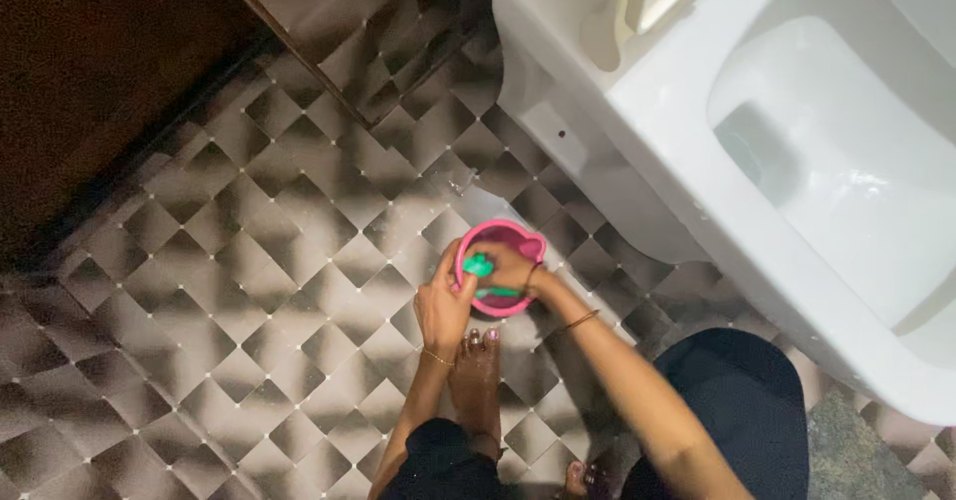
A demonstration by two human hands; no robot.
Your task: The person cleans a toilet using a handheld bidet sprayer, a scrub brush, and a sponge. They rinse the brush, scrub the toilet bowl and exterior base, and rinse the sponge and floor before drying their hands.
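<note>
Head view: you crouch over a pink bowl (501, 267) that sits on the patterned tile floor (249, 261) just beside the base of the white toilet (697, 112). Your left hand (443, 306) clasps the bowl's near rim; your right hand (508, 266) reaches inside, its grip clenched on a green object (480, 265), apparently a brush or scrubber. The bowl thus lies under the right grip and partly within the left. Risk, as judged: pressing sideways may tip the light bowl and spill its contents near your bare foot (476, 375).
</note>
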